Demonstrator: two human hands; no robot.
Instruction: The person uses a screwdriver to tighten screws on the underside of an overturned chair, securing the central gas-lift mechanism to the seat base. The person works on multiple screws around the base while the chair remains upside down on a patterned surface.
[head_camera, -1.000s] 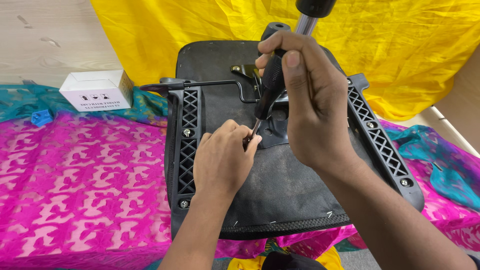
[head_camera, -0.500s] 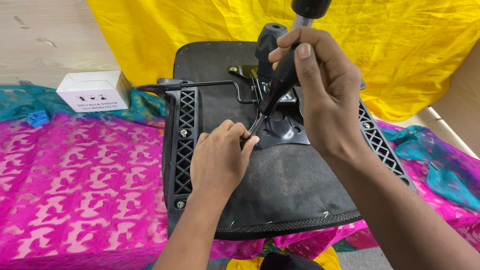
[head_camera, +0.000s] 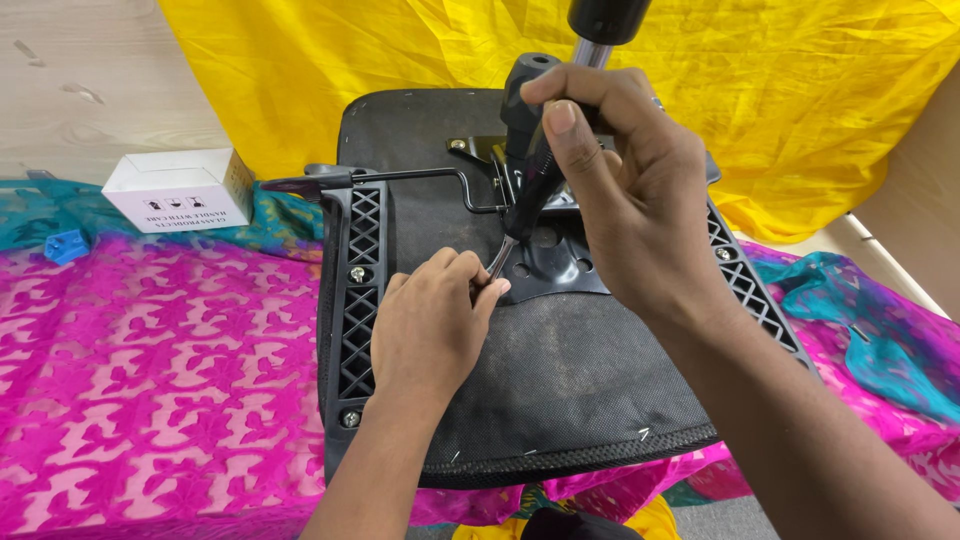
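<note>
- My right hand (head_camera: 625, 190) is closed in a firm grip around the black handle of the screwdriver (head_camera: 528, 195), which tilts down and to the left toward the metal plate.
- My left hand (head_camera: 430, 325) has its fingers pinched together at the screwdriver's tip (head_camera: 497, 262), steadying it; whether a screw sits under those fingertips I cannot tell, since they hide the spot.
- The chair seat (head_camera: 560, 380) lies upside down on the pink patterned cloth (head_camera: 150, 380), its black fabric underside facing me, roughly in the middle of the view.
- The black metal mechanism plate (head_camera: 555, 265) sits on the seat's underside, with the gas-lift column (head_camera: 600, 25) rising from it at the top and a thin lever rod (head_camera: 400, 178) running off to the left.
- Judging by what shows: the left armrest bracket (head_camera: 358, 290) already carries screws at its upper and lower holes, and the right bracket (head_camera: 745, 280) shows one screw head too, so that part looks done.
- One bolt is visible at the plate's far left corner (head_camera: 457, 145); the fastening at the plate's near left corner, where my tip rests, looks like the one in hand.
- I judge the work well along, with the plate's fixing not yet finished.
- A small white box (head_camera: 175, 188) stands well apart on the left, near the yellow cloth (head_camera: 800, 100).
</note>
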